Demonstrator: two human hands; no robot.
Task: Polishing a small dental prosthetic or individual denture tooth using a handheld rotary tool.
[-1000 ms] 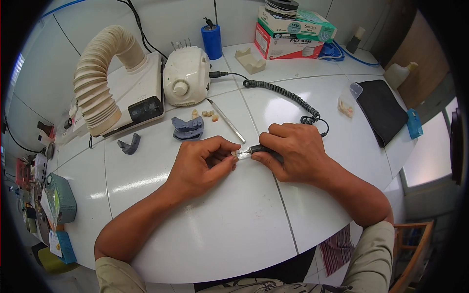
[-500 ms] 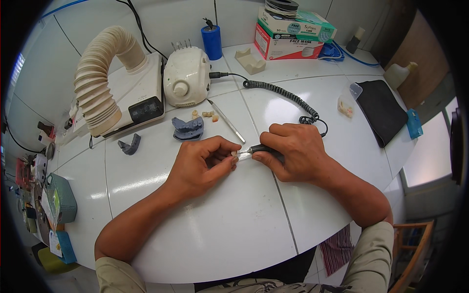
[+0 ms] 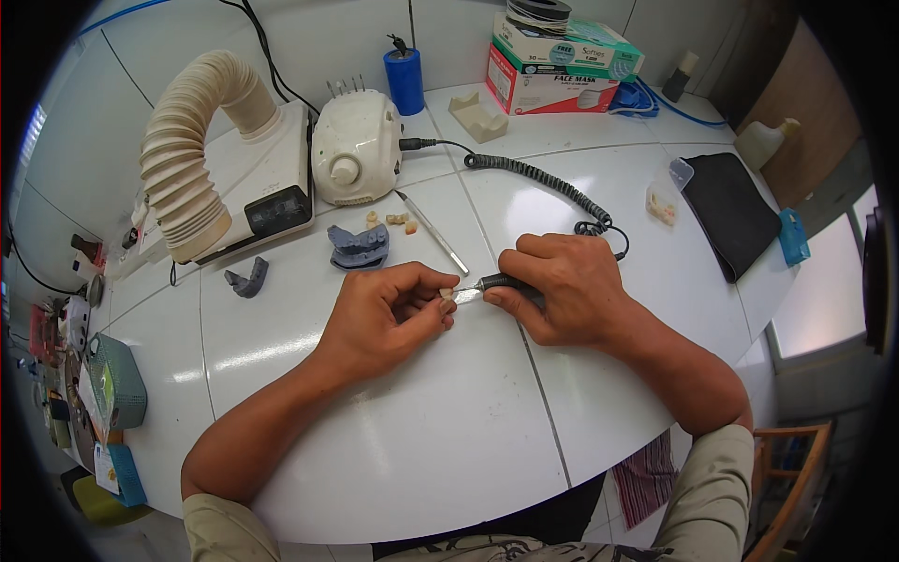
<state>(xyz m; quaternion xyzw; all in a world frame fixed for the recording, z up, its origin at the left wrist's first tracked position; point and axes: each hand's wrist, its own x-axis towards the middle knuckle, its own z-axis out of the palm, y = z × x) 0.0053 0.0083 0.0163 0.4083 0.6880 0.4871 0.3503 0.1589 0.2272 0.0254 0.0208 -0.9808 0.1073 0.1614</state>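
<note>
**Handpiece meets tiny tooth piece over the white table**

Head view: the left hand [image 3: 389,314] pinches a small pale tooth piece [image 3: 447,294] between thumb and fingertips, closed tight on it. The right hand [image 3: 562,286] is wrapped around a dark handpiece [image 3: 496,283], its metal tip right at the piece, both just above the table [image 3: 449,440].

Landmark: the white motor unit [image 3: 356,145]. Its coiled cord [image 3: 543,183] runs right toward the right hand. Just in front of it lie a grey jaw model [image 3: 359,247] and a thin metal tool [image 3: 431,231]. Left of it, a ribbed hose [image 3: 187,140]. Behind it, a blue cylinder [image 3: 405,81]. Far right behind, two stacked boxes: red-and-white [image 3: 543,89] below, green-and-white [image 3: 571,42] on top.
</note>
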